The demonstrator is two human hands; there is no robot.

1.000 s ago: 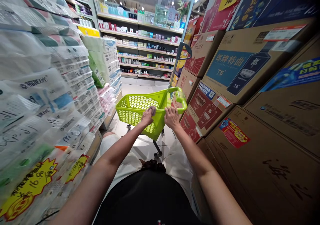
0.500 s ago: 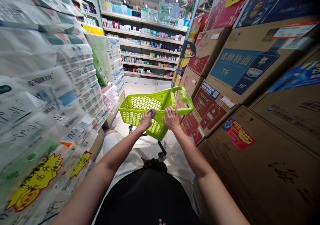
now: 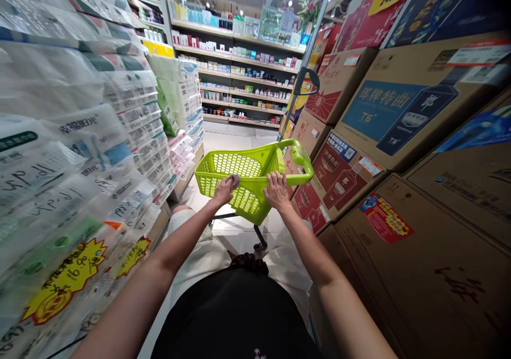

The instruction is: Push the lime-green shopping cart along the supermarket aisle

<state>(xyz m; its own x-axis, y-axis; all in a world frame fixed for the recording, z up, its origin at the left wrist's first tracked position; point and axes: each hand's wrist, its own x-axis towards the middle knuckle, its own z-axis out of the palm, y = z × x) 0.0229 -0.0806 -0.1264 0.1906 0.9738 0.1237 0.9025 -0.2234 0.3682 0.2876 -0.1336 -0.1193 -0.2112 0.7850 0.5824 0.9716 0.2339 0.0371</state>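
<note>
A lime-green shopping cart (image 3: pixel 249 202) with a perforated basket stands sideways in front of my knees. At its near rim my left hand (image 3: pixel 223 191) is closed on a small greyish-purple cloth (image 3: pixel 234 180) and presses it against the rim. My right hand (image 3: pixel 277 190) grips the same rim farther right, close to the cart's handle (image 3: pixel 305 162), with its fingers bent over the top edge. The parts of the basket floor that show hold no goods. My palms are hidden from view.
Wrapped paper packs (image 3: pixel 131 109) are stacked high on my left. Cardboard cartons (image 3: pixel 383 114) form a wall on my right. Beyond the cart, a grey pole with a handle (image 3: pixel 307 80) leans by the cartons. Shelves of small goods (image 3: pixel 247 61) stand across the aisle's end.
My left hand has slid left along the near rim with the cloth. My right hand keeps its place on the rim. The whole view has shifted slightly.
</note>
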